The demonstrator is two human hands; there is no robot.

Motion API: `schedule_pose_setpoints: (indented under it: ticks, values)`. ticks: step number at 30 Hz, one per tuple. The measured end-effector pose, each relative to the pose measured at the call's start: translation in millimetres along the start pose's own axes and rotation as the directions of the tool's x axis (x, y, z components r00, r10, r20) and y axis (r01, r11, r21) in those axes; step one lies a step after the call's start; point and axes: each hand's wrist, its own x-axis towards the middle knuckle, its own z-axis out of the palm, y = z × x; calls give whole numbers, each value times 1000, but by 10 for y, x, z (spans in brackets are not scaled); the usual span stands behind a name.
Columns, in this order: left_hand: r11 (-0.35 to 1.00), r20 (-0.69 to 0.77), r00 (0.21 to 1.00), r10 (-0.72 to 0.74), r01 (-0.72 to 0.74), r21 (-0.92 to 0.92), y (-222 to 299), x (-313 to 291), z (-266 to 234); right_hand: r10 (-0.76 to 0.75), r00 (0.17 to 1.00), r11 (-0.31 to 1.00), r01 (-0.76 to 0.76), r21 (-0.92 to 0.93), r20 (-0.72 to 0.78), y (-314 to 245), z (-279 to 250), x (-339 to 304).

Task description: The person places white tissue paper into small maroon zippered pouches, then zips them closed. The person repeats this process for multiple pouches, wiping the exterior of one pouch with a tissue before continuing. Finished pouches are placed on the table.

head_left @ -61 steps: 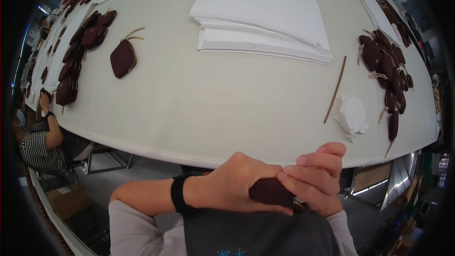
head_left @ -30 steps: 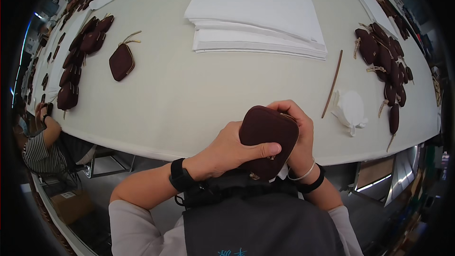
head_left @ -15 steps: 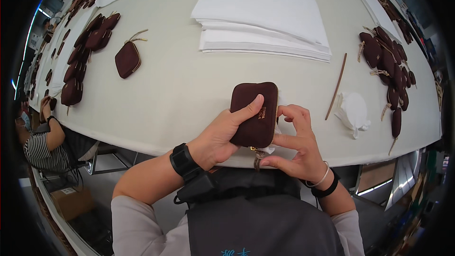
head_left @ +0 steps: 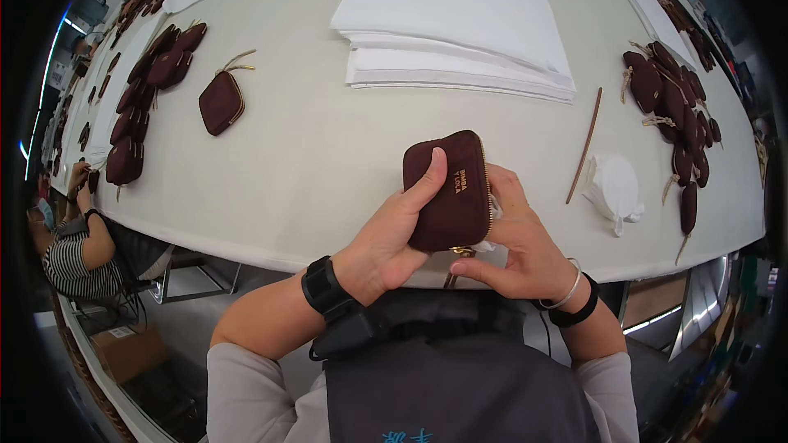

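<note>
A dark maroon coin purse [head_left: 447, 205] with a gold zip along its right edge is held upright over the table's near edge. My left hand [head_left: 386, 246] grips it from the left, thumb flat on the front face and fingers behind. At the zipped edge, my right hand [head_left: 525, 246] has its fingers curled round the side, their tips hidden. Its thumb rests by the gold zip pull [head_left: 462, 252] at the bottom corner. A bit of white stuffing [head_left: 491, 207] shows between the zip edge and the right fingers.
Past the purse lies a stack of white sheets [head_left: 460, 49]. To the right are a thin brown stick [head_left: 584, 143], a crumpled white wad [head_left: 614, 195] and a pile of maroon purses [head_left: 677, 115]. Leftward are a single purse [head_left: 222, 104], more purses [head_left: 168, 66] and a seated co-worker [head_left: 78, 258].
The purse has shifted slightly right and tilted, its top edge higher. My right fingers have moved in closer round the zipped edge, and less of them shows.
</note>
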Motion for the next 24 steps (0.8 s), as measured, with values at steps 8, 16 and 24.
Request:
schedule_pose_setpoints:
  ticks: [8, 16, 24]
  values:
    - [999, 22, 1000, -5, 6, -42, -51, -53, 88, 33, 989, 965, -70, 254, 146, 52, -213, -96]
    - [998, 60, 997, 56, -55, -30, -56, -69, 58, 36, 972, 979, -81, -186, -231, -225, -79, -148]
    - [1000, 59, 998, 13, -12, -16, -100, -32, -16, 134, 949, 990, -143, -12, -285, -157, 8, -181]
